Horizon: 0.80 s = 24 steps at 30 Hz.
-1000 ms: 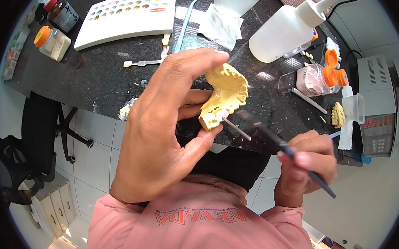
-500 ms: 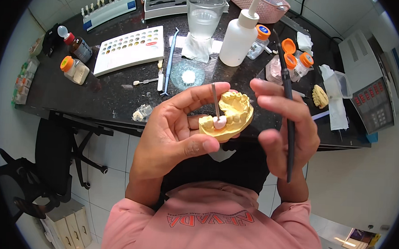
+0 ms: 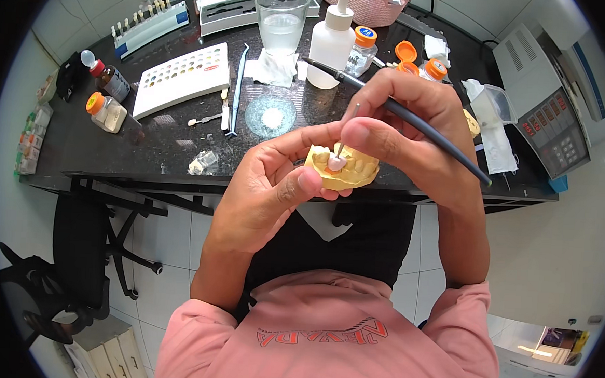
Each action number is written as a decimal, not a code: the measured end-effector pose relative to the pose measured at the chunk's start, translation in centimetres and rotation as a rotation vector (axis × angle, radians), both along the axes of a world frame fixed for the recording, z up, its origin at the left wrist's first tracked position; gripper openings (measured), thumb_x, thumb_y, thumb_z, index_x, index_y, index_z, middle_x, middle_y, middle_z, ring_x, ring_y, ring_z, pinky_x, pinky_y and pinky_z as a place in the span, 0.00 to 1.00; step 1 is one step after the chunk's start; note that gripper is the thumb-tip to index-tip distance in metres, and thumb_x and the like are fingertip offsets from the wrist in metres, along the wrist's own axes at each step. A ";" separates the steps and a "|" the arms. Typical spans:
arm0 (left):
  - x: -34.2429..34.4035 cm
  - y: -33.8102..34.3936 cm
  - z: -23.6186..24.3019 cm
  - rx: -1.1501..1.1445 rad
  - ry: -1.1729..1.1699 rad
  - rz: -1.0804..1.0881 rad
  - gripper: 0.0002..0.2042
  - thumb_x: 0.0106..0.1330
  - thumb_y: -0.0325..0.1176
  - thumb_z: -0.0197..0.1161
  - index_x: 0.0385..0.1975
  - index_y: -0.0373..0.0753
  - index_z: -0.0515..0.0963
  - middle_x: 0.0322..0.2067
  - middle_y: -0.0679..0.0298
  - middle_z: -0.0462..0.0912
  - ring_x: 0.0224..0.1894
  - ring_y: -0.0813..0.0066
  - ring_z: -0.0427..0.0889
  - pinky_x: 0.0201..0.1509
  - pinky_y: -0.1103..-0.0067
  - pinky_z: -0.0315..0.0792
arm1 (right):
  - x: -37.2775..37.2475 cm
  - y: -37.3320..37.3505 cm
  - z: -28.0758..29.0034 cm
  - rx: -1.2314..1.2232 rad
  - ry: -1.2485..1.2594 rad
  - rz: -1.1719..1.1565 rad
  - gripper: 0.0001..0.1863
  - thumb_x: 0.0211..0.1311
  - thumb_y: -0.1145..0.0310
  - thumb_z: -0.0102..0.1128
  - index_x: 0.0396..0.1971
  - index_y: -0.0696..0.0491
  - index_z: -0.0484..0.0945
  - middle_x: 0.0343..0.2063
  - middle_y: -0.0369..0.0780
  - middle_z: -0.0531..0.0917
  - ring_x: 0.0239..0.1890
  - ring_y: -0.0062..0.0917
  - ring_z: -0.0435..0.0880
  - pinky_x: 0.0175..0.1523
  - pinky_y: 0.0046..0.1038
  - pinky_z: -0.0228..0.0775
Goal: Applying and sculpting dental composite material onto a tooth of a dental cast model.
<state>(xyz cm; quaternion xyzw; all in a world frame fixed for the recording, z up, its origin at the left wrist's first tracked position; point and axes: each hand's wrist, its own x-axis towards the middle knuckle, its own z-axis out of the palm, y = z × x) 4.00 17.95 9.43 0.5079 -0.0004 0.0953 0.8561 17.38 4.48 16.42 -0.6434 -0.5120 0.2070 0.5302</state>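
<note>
A yellow dental cast rests in my left hand, gripped between the thumb and fingers above the table's near edge. On its near side sits a whitish-pink tooth crown, with an orange patch below it. A thin metal pin slants up from the crown. My right hand keeps a dark slim brush between its fingers, its tip pointing up and left. The thumb and a finger of that hand come close around the pin; whether they pinch it is hidden.
A blue glass dish with white paste lies beyond my left hand. Behind are a blue instrument, a white palette, a water cup and a white squeeze bottle. A control unit stands at right.
My right hand has moved left to the cast, and the brush has swung from upright to slanting. The cast has been tilted so its near side faces me.
</note>
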 end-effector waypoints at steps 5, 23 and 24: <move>0.3 0.1 -0.3 -0.008 0.001 0.004 0.45 0.50 0.60 0.71 0.57 0.27 0.68 0.41 0.59 0.79 0.40 0.74 0.81 0.43 0.80 0.75 | -0.4 -0.3 -0.3 0.013 0.050 -0.058 0.08 0.56 0.72 0.69 0.27 0.57 0.76 0.26 0.35 0.81 0.28 0.12 0.77 0.33 0.16 0.68; 0.6 0.6 -0.9 -0.103 -0.039 -0.051 0.40 0.55 0.48 0.73 0.60 0.26 0.65 0.54 0.57 0.73 0.55 0.72 0.76 0.60 0.76 0.70 | -0.1 -0.3 -1.3 0.081 -0.048 -0.065 0.06 0.57 0.74 0.66 0.28 0.59 0.78 0.24 0.37 0.82 0.27 0.13 0.78 0.32 0.15 0.67; 0.6 0.6 -0.8 -0.101 -0.036 -0.055 0.40 0.55 0.48 0.73 0.60 0.26 0.65 0.55 0.57 0.73 0.55 0.71 0.76 0.61 0.76 0.70 | -0.1 -0.4 -1.3 0.081 -0.049 -0.067 0.06 0.57 0.74 0.66 0.28 0.59 0.78 0.24 0.37 0.82 0.27 0.13 0.78 0.32 0.15 0.67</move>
